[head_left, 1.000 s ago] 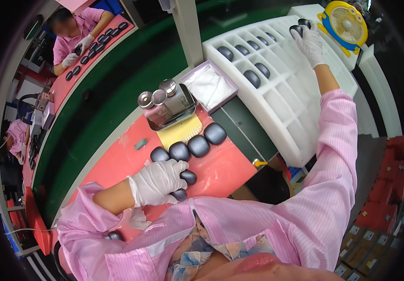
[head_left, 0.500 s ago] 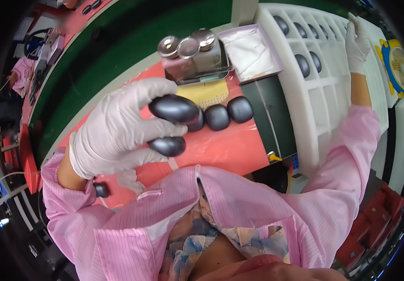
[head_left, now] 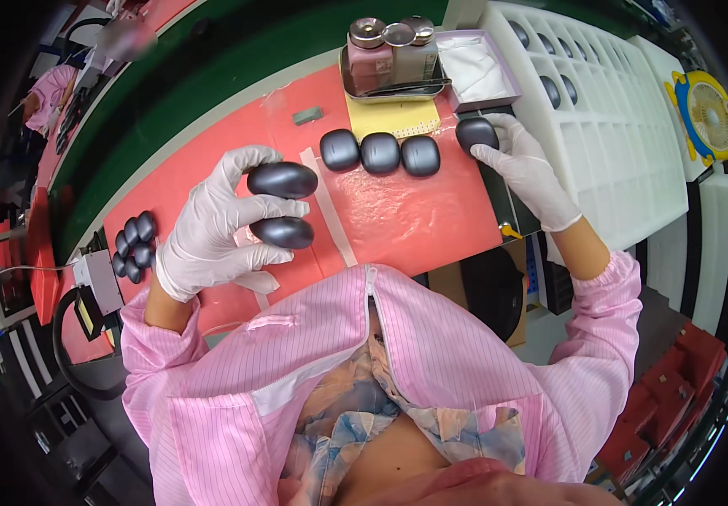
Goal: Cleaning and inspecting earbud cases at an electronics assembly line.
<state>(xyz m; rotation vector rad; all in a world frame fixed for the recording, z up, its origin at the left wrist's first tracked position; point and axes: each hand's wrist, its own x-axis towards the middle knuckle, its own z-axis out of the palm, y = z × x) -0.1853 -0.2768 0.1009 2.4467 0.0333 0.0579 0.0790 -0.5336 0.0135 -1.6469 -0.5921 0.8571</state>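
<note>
My left hand [head_left: 204, 223], in a white glove, is closed on two dark grey, pebble-shaped cases. The upper case [head_left: 282, 180] and the lower case [head_left: 284, 233] are held one above the other, with fingers between them. Over at the right, beside the white foam tray [head_left: 541, 143], my gloved right hand [head_left: 528, 173] pinches another dark case [head_left: 476, 136] by its side. Three similar cases [head_left: 381, 153] stand in a row on the red mat [head_left: 406, 219] between my hands. Several more dark cases [head_left: 145, 226] are clustered left of my left wrist.
Metal-topped bottles [head_left: 370, 63] stand in a small tray behind the row, partly over a yellow pad [head_left: 393, 120]. Beside them is a box of white wipes [head_left: 469, 72]. A grey block [head_left: 307, 115] lies on the mat. Beyond the foam tray stands a yellow-and-blue fan [head_left: 706, 118].
My right hand has come back from the foam tray's far side to the mat's right edge and now holds a case. My left hand, still holding two cases, has moved slightly down and left.
</note>
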